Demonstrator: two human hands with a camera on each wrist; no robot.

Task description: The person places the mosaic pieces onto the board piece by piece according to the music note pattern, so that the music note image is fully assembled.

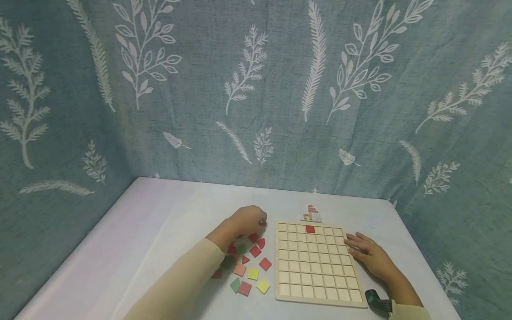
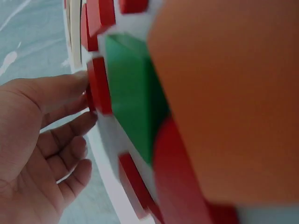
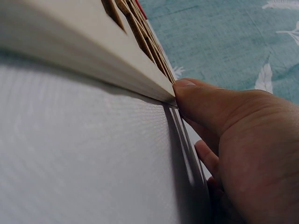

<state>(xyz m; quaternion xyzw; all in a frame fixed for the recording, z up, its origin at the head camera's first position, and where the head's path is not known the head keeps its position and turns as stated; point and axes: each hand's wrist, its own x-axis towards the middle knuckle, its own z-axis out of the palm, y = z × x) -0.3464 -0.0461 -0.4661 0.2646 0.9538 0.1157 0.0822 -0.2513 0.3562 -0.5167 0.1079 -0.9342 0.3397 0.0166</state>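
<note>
My left hand (image 1: 249, 218) is over the loose pieces left of the board. In the left wrist view, the left hand's thumb and fingers close around the edge of a small red piece (image 2: 99, 86); its full shape is hidden. A green block (image 2: 128, 88) lies beside it. My right hand (image 1: 370, 255) lies along the right edge of the wooden grid board (image 1: 282, 298), and in the right wrist view its thumb (image 3: 196, 95) touches the board's side. One red square tile (image 1: 310, 229) sits in a cell of the board's far row.
Loose red, green, yellow and orange tiles lie left of the board, among them a yellow tile (image 1: 263, 286) and a red tile (image 1: 265, 264). A small pattern card (image 1: 310, 213) lies beyond the board. A leaf-patterned curtain (image 1: 256, 89) stands behind the white table (image 1: 168, 209).
</note>
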